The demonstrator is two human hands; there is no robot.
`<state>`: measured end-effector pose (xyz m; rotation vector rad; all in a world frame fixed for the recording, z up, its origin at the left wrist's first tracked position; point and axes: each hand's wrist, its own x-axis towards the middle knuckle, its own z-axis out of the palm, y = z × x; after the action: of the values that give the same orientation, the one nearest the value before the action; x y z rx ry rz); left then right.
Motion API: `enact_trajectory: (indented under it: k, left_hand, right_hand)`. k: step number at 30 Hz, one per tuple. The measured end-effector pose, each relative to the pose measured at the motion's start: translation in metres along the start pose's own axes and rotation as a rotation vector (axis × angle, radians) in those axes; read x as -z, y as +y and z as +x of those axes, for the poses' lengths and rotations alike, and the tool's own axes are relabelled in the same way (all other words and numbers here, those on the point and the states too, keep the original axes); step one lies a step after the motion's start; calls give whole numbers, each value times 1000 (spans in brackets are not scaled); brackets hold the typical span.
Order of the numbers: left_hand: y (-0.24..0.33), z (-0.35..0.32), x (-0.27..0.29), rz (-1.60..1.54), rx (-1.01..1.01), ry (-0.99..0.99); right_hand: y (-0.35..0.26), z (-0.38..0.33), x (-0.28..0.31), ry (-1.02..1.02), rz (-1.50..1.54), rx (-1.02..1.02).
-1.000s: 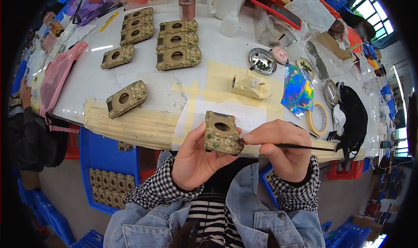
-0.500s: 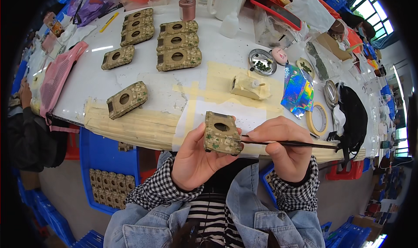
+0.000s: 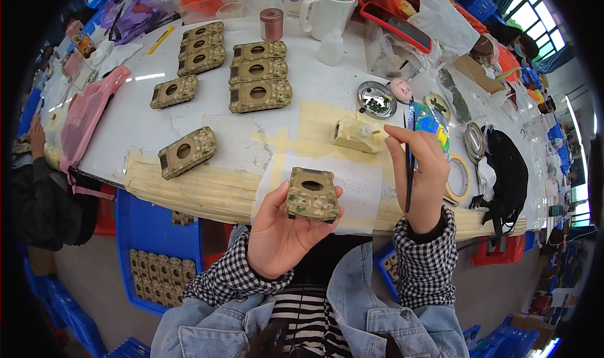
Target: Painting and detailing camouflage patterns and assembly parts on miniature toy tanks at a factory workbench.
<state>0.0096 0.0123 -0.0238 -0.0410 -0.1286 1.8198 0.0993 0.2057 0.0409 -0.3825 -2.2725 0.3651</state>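
Note:
My left hand (image 3: 280, 238) is closed around the sides of a camouflage-painted model tank hull (image 3: 311, 202), its top with the round hole facing up. Upright in the fingers of my right hand (image 3: 423, 169) is a slim dark paintbrush (image 3: 408, 185), apart from the hull. Just beyond that hand lies a cream block (image 3: 352, 138) with a small nozzle-like piece on it. A round metal dish (image 3: 366, 111) with dark green bits sits farther back. Another camouflage hull (image 3: 187, 153) rests at the left on the white table (image 3: 236, 128).
Several more hulls (image 3: 260, 95) stand in rows at the back left. Behind them are a pink canister (image 3: 272, 24) and a white mug (image 3: 330, 15). To the right lie a tape roll (image 3: 467, 179) and a black bag (image 3: 506, 169). A blue tray (image 3: 129, 219) with hulls is below.
My right hand has pulled back from the hull, moving up and right, and the paintbrush has turned from level to upright. The hull in my left hand has shifted slightly left.

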Motion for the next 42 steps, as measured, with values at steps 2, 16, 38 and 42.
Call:
enact_trajectory:
  k: [2, 16, 38, 42]
  left_hand:
    - [1, -1, 0, -17, 5, -7]
    - [0, 2, -2, -94, 43, -23]
    - [-4, -2, 2, -152, 128, -68]
    - [-4, -2, 2, -143, 128, -65]
  right_hand:
    - [6, 1, -7, -10, -24, 14]
    - [0, 2, -3, 111, 81, -28]
    - [-49, -23, 8, -332, 933, -302]
    - [-49, -22, 8, -325, 906, -297]
